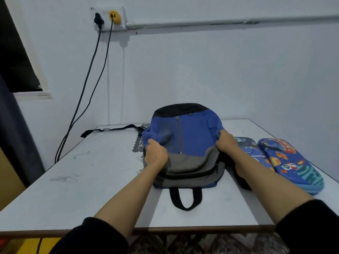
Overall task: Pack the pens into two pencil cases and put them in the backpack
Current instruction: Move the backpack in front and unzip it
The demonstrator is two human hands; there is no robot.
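One backpack (185,142) is lying in the middle of the table (91,180). The left hand (156,154) and right hand (226,143) are each clutching its blue fabric at the sides. Two pencil cases (293,165) are lying side by side, just right of the backpack.

There is one backpack (192,136) at the centre, two pencil cases (247,146) (291,162) at the right, two hands (156,155) (226,142), one counter (91,180), and two plugs (98,19) (114,16) at the upper left.

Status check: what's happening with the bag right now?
Left hand and right hand both gripping backpack fabric. Two pencil cases on table, outside it. Nothing blocking.
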